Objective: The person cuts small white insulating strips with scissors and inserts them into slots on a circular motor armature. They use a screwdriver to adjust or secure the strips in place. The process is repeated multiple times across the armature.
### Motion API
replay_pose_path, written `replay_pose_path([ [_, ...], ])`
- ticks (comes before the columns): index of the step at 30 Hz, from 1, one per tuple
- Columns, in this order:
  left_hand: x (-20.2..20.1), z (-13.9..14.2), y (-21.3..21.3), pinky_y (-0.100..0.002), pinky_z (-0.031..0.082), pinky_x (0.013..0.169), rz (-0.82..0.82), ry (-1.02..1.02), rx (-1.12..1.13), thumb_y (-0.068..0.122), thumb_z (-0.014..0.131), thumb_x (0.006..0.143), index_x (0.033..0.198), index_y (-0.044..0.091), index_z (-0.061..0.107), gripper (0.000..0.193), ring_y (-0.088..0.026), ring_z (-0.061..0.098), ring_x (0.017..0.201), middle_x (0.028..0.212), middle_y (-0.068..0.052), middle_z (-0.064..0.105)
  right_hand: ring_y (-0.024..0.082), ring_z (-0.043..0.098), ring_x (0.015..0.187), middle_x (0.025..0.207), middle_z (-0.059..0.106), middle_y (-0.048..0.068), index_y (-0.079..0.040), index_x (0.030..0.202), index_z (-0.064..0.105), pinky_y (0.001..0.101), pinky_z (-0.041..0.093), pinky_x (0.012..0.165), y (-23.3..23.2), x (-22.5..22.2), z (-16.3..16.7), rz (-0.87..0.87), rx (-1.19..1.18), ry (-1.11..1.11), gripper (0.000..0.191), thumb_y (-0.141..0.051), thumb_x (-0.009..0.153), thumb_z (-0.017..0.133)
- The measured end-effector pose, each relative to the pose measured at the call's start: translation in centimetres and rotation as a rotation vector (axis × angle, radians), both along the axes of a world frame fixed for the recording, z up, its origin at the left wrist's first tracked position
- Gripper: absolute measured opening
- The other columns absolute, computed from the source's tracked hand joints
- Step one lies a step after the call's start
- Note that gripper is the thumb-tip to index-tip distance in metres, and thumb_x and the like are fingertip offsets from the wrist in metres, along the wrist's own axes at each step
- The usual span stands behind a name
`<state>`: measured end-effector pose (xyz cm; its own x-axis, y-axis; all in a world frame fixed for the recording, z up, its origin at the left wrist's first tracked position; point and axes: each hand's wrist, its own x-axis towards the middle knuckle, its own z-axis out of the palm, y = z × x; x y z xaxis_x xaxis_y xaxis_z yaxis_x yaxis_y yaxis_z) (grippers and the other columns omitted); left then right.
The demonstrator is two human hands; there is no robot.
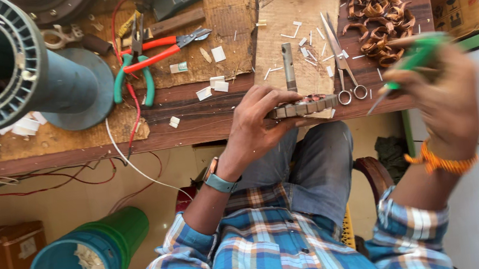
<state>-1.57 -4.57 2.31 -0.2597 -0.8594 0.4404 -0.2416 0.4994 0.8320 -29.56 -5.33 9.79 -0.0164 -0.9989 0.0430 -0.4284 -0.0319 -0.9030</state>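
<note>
We pin the slotted metal core (302, 108) at the counter's (203, 123) front edge, left hand (256, 124) closed on it — right hand (440, 92) closed on the green-handled tool (415, 59), best steadied.

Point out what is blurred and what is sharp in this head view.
Head view: the right hand and its green-handled tool are smeared by motion; the left hand, the slotted metal core it holds and the scissors are sharp; daylight is even, shadows soft.
</note>
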Motion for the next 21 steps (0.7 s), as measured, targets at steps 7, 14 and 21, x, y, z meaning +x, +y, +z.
replay_pose_path([
  [7,0.2,0.2,0.0,-0.043,0.051,0.096,0.036,-0.184,-0.075,0.006,0.076,0.09,0.13,0.009,0.06,0.043,-0.032,0.062,0.11,0.112,-0.01,0.064,0.018,0.072,0.085,0.1,0.075,0.012,-0.003,0.129,0.067,0.0297,0.058,0.072,-5.4,1.7,-8.5,0.135,0.231,0.245,0.039,-0.006,0.09,0.071],
  [14,-0.1,-1.4,0.3,-0.039,0.054,0.092,0.075,0.036,-0.011,0.003,0.078,0.09,0.127,0.009,0.062,0.041,-0.031,0.065,0.108,0.113,-0.012,0.065,0.018,0.069,0.111,0.116,0.07,0.01,0.003,0.125,0.066,0.0274,0.056,0.1,0.1,4.7,-7.3,0.01,-0.381,-0.206,0.018,-0.011,0.114,0.071],
  [21,-0.7,-2.1,-0.9,-0.036,0.058,0.093,-0.039,0.132,0.167,0.003,0.08,0.09,0.127,0.01,0.065,0.041,-0.025,0.071,0.109,0.115,-0.01,0.068,0.023,0.064,0.119,0.128,0.067,0.015,0.002,0.126,0.064,0.0331,0.052,0.104,3.2,7.0,-8.4,-0.076,-0.465,-0.097,0.032,-0.02,0.103,0.067],
])
